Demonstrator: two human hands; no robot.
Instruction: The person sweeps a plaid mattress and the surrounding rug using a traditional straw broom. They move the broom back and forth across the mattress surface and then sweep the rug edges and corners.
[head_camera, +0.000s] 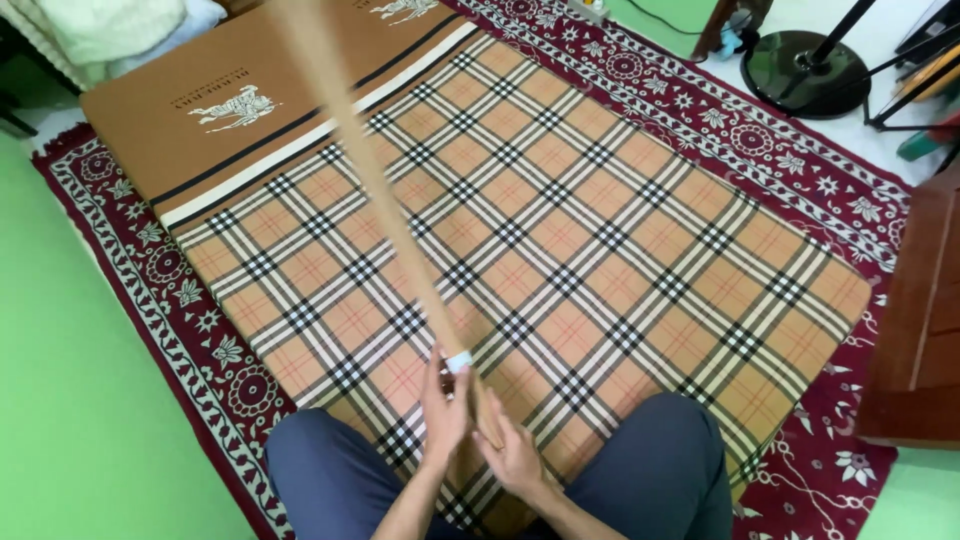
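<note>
A long tan wooden stick runs from my hands up to the top edge of the view, blurred at its far end. A white band wraps it just above my grip. My left hand is closed around the stick right below the band. My right hand holds the stick's lower end, a little nearer to me. Both hands are over a plaid-covered mattress, between my knees in dark blue trousers.
The mattress has a brown end panel with a printed emblem at the far left. It lies on a dark red patterned rug over a green floor. A black round stand base and a wooden furniture edge are at the right.
</note>
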